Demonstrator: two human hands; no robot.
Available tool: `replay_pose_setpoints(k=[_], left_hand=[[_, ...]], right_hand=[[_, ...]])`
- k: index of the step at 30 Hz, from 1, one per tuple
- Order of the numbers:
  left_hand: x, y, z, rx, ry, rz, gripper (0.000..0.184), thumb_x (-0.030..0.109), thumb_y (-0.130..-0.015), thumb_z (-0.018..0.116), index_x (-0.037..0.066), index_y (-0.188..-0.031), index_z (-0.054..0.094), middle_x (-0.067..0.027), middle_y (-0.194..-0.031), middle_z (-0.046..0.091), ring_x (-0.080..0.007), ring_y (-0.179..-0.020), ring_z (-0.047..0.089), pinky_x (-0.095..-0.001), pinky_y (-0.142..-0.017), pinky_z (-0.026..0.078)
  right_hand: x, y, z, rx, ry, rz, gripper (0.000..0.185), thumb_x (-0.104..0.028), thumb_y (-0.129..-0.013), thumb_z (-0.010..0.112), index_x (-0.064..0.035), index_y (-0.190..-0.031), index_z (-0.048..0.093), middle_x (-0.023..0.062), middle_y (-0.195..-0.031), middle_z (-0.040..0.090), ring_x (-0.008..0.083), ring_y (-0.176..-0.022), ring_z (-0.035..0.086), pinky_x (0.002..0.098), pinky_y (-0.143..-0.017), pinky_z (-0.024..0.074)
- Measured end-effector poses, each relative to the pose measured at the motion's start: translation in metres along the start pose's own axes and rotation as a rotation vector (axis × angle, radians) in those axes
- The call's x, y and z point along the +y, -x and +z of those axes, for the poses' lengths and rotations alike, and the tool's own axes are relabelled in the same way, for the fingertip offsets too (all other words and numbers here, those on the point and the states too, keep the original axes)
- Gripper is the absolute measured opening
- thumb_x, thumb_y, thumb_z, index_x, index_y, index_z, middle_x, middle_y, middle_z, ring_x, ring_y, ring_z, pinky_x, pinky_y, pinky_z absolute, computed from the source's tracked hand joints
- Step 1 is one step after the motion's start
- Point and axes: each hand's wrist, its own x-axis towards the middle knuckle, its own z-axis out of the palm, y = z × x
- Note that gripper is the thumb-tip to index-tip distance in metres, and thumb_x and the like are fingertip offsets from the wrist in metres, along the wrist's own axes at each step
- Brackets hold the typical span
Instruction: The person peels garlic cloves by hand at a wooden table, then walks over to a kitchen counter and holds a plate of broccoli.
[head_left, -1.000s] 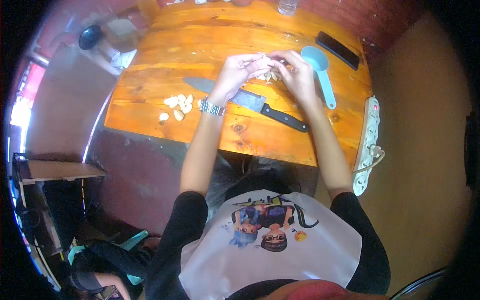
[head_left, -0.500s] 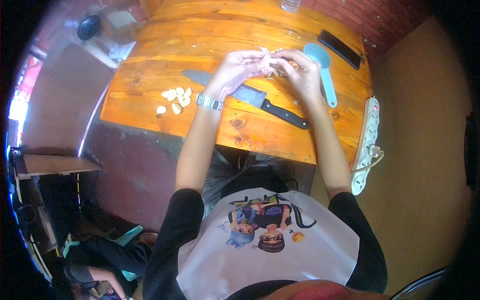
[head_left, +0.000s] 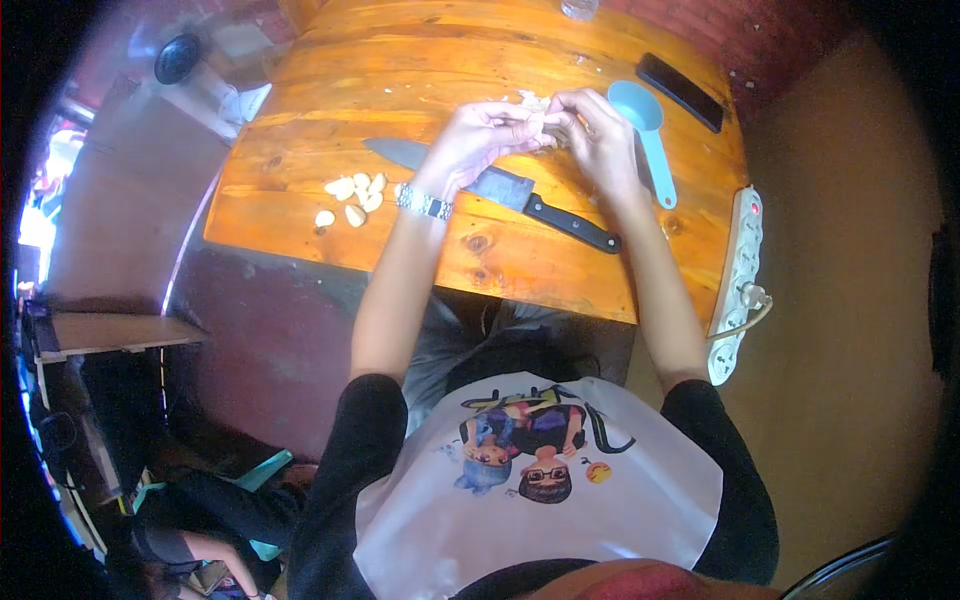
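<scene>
Above the wooden table point(head_left: 330, 120), my left hand point(head_left: 488, 138) and my right hand point(head_left: 598, 135) meet at the fingertips. Both are closed in a pinch on a small pale garlic clove point(head_left: 537, 122), mostly covered by the fingers. Papery garlic skins point(head_left: 533, 101) lie just behind and beneath the hands. Under my left wrist rests a kitchen knife point(head_left: 500, 187), its blade pointing left and its black handle toward my right forearm. Several peeled garlic cloves point(head_left: 358, 192) sit in a loose group left of my watch point(head_left: 424, 203).
A light blue scoop point(head_left: 636, 105) lies right of my right hand, with a black phone point(head_left: 680, 90) beyond it. A white power strip point(head_left: 738, 280) runs along the table's right edge. At lower left, another person's arm point(head_left: 222, 555) shows.
My fingers have shifted slightly around the clove, with the right hand turned a little more upright. The view has moved slightly; the knife, scoop and loose cloves stay in place.
</scene>
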Motion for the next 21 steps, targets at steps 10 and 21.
replay_pose_setpoints(k=[10,21], left_hand=[[-0.007,-0.006,-0.003,0.116,0.174,0.049,0.029,0.005,-0.084,0.054,-0.009,-0.11,0.05,-0.0164,-0.111,0.056,-0.0229,-0.103,0.054,-0.0302,-0.089,0.044],[-0.014,-0.012,-0.006,0.408,-0.052,0.134,0.024,0.007,-0.086,0.054,-0.007,-0.106,0.054,-0.0127,-0.099,0.06,-0.0166,-0.084,0.058,-0.0263,-0.076,0.048]], right_hand=[[-0.006,-0.001,0.002,-0.047,-0.055,0.002,0.017,0.002,-0.075,0.059,-0.0006,-0.091,0.056,0.0146,-0.082,0.057,0.0309,-0.078,0.058,0.0341,-0.068,0.0476],[0.003,0.003,0.001,-0.305,-0.095,0.192,0.014,-0.004,-0.075,0.058,-0.0021,-0.088,0.056,0.0169,-0.085,0.059,0.0337,-0.083,0.057,0.0392,-0.072,0.0464]])
